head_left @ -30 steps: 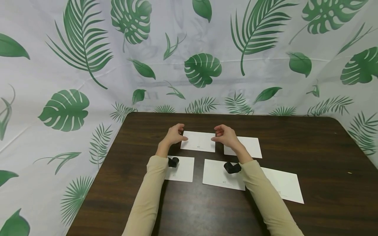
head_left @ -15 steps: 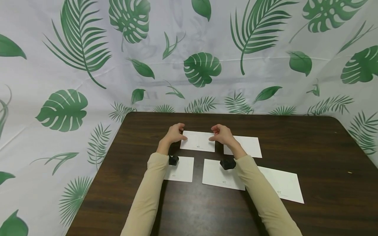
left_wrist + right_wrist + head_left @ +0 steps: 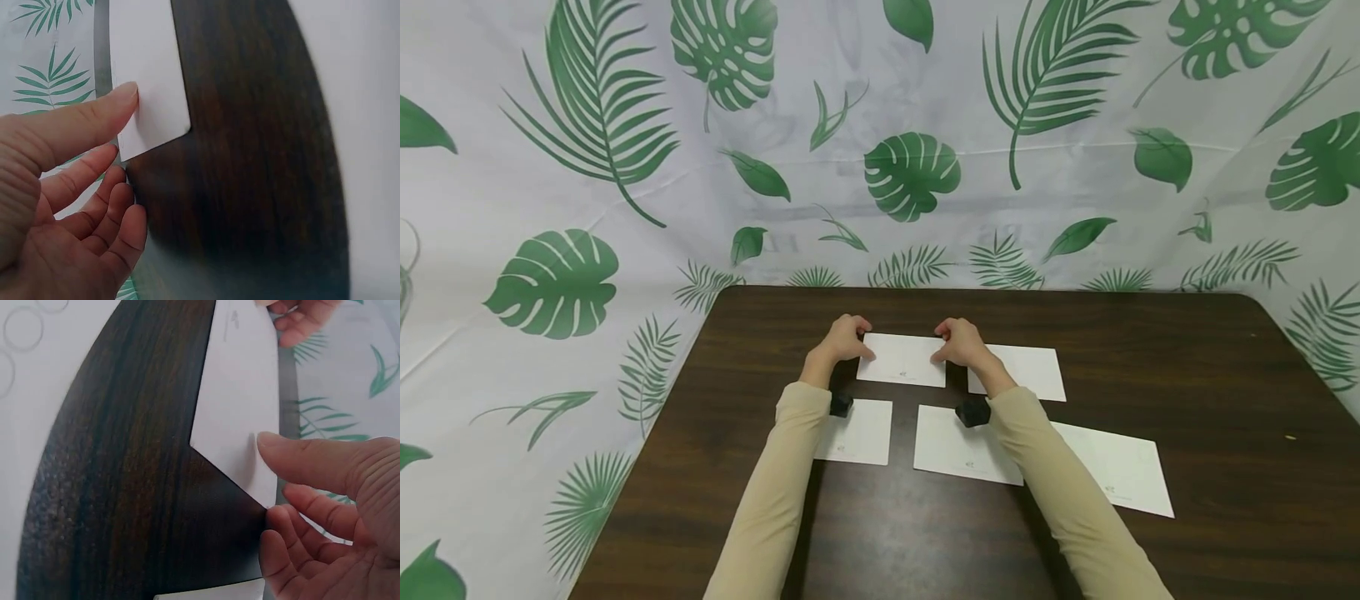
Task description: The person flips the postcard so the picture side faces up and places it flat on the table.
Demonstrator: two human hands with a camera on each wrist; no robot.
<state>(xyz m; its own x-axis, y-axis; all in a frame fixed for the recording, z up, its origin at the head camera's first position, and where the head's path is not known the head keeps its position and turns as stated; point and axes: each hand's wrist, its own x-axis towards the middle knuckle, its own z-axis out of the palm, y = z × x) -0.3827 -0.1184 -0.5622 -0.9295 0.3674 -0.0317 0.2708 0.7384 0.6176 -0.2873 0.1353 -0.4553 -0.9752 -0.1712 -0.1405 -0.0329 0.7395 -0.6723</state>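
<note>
In the head view, a white card (image 3: pixel 901 360) with a small printed mark lies flat at the back of the dark table. My left hand (image 3: pixel 846 338) is at its left end and my right hand (image 3: pixel 961 342) at its right end. In the left wrist view, the left thumb (image 3: pixel 125 100) lies over the card (image 3: pixel 150 69), with the fingers loosely bent by its corner. The right thumb (image 3: pixel 275 450) likewise lies over the card (image 3: pixel 240 394), fingers bent beside the edge. Both hands show a gap between thumb and fingers. Whether the thumbs touch the card is unclear.
Several more white cards lie on the table (image 3: pixel 1217 375): one at the back right (image 3: pixel 1030 372), one front left (image 3: pixel 859 433), one front middle (image 3: pixel 951 446), one front right (image 3: pixel 1120 467). My forearms pass over some of them. A leaf-print cloth (image 3: pixel 820 183) hangs behind.
My right hand has shifted slightly left, closer to the card's right end. The left hand has barely moved. The cards stay where they were.
</note>
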